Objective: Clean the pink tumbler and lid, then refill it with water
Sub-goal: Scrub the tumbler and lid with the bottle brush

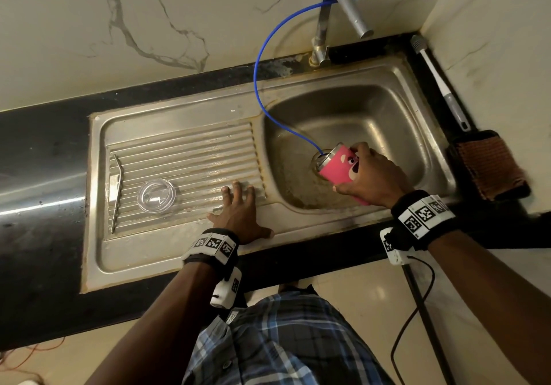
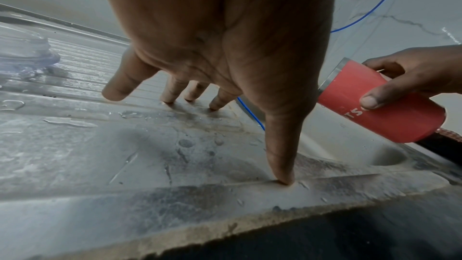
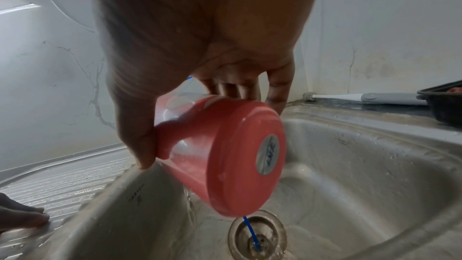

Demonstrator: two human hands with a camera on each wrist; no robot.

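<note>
While left hand [image 1: 238, 214] rests flat, right hand [image 1: 372, 175] grips tipped tumbler [image 1: 338, 165] over sink [image 1: 387, 110].

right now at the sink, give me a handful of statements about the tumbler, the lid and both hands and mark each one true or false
1. The right hand grips the pink tumbler tipped over the sink basin. True.
2. The clear lid is fitted on the tumbler. False: it lies on the ribbed drainboard, apart from the tumbler.
3. The left hand rests with spread fingers on the drainboard, holding nothing. True.
4. The white brush lies inside the basin. False: it lies on the dark counter by the wall, right of the sink.
5. A blue tube runs down into the basin towards the drain. True.
</note>
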